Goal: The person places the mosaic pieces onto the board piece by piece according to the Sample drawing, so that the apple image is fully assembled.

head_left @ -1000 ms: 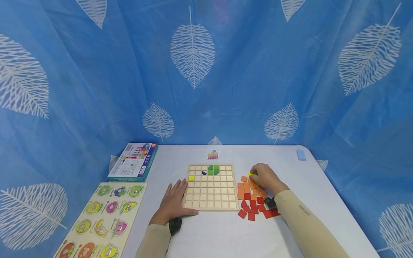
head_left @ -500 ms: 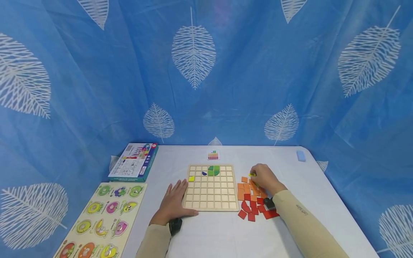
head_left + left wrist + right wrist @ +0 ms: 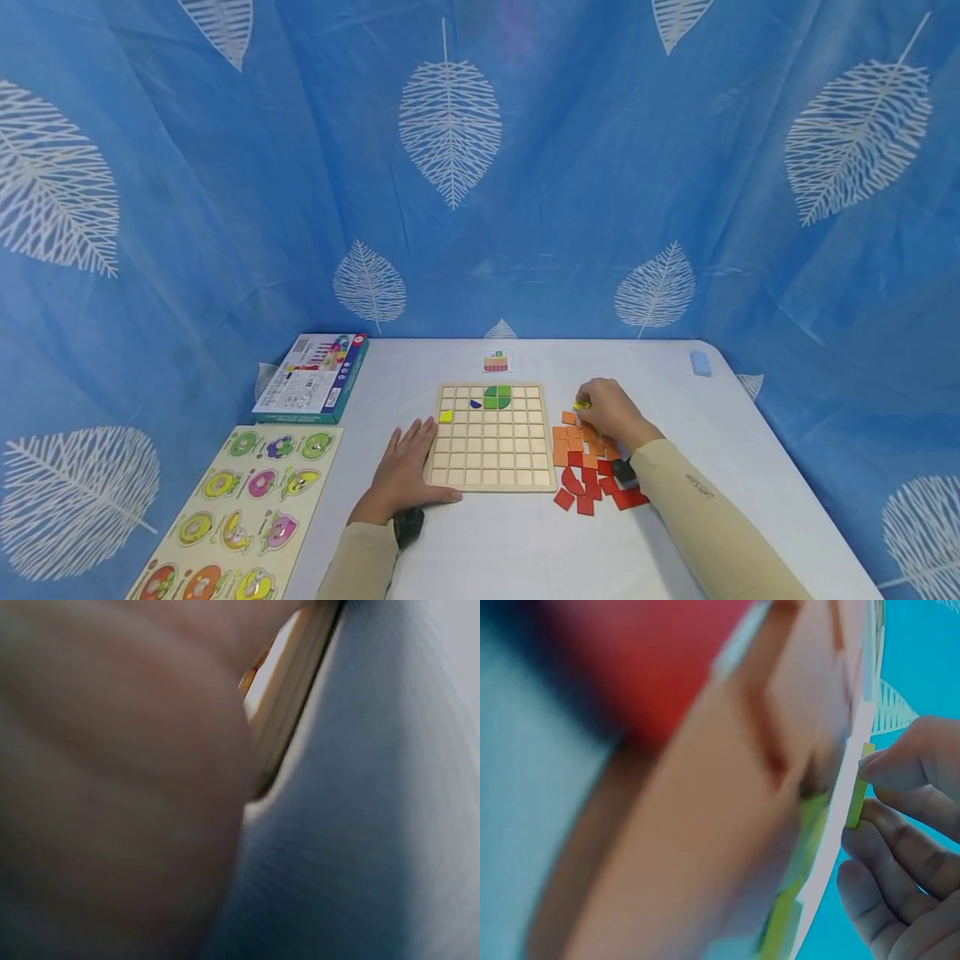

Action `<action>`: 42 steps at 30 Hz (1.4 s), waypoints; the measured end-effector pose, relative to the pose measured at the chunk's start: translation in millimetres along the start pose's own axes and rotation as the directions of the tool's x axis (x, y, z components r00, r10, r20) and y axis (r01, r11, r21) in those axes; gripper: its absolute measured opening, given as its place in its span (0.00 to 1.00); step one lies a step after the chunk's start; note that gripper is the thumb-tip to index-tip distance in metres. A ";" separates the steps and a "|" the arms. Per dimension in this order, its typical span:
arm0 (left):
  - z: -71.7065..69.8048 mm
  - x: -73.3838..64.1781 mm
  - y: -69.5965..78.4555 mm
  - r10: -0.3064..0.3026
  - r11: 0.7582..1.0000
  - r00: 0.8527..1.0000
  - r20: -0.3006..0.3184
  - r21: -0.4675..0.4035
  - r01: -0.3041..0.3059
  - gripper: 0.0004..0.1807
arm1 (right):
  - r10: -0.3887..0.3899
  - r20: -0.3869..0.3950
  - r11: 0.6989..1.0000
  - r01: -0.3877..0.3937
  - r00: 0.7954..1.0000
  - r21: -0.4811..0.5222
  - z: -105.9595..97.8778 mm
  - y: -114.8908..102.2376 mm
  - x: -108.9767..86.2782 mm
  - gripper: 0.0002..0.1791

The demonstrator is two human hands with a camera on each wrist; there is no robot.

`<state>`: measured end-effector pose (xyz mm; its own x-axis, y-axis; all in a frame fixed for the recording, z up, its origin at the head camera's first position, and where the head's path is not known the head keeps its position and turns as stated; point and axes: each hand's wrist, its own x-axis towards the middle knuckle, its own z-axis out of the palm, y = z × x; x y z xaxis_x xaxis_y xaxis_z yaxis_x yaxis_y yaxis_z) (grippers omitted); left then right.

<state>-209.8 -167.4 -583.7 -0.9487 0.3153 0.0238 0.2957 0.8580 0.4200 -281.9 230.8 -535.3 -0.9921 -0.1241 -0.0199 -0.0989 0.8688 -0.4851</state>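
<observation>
My left hand (image 3: 402, 473) lies spread at the near left corner of a wooden grid board (image 3: 491, 450), thumb along its front edge. In the left wrist view that hand fills one side, against the board's edge (image 3: 289, 712). Several green tiles (image 3: 497, 398), a small blue piece (image 3: 476, 404) and a yellow tile (image 3: 446, 416) sit on the board. To its right, my right hand (image 3: 611, 412) pinches a thin yellow tile (image 3: 860, 787) between thumb and fingers, just above loose orange tiles (image 3: 567, 451). The palm side hides part of the pile.
Red tiles (image 3: 588, 485) lie in front of the orange ones. A small picture card (image 3: 497, 361) is behind the board. At left are a game box (image 3: 309, 379) and a fruit puzzle board (image 3: 251, 483). A blue block (image 3: 700, 362) lies at the back right.
My right hand has shifted slightly left with the yellow tile and turned a little. My left hand and the pieces on the board have stayed put.
</observation>
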 end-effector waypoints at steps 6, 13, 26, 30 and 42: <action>-0.1 -1.5 -0.1 0.005 1.000 1.000 -0.010 -0.006 -0.005 0.77 | -0.116 -0.021 0.993 0.116 0.993 0.032 1.8 -12.3 3.8 0.06; -1.3 -1.8 0.4 0.008 1.000 1.000 -0.014 -0.010 -0.008 0.77 | -0.211 -0.015 0.976 0.211 0.977 0.046 12.2 -33.8 9.1 0.07; -1.4 -1.6 0.4 -0.005 1.000 1.000 0.000 -0.013 0.005 0.77 | -0.349 0.046 0.936 0.346 0.936 0.064 41.9 -84.1 19.6 0.06; -0.9 -1.4 0.1 0.003 1.000 1.000 0.005 0.001 -0.003 0.77 | -0.417 0.053 0.908 0.414 0.907 0.062 48.7 -97.1 22.3 0.03; -1.2 -0.4 -0.4 0.005 1.000 1.000 0.008 -0.006 -0.005 0.78 | -0.503 0.104 0.864 0.499 0.858 0.061 69.5 -135.4 31.0 0.07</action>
<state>-209.7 -168.4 -582.8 -0.9464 0.3225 0.0187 0.2994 0.8541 0.4252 -293.9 76.0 -531.0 -0.7934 -0.5932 0.1364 -0.5762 0.6599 -0.4822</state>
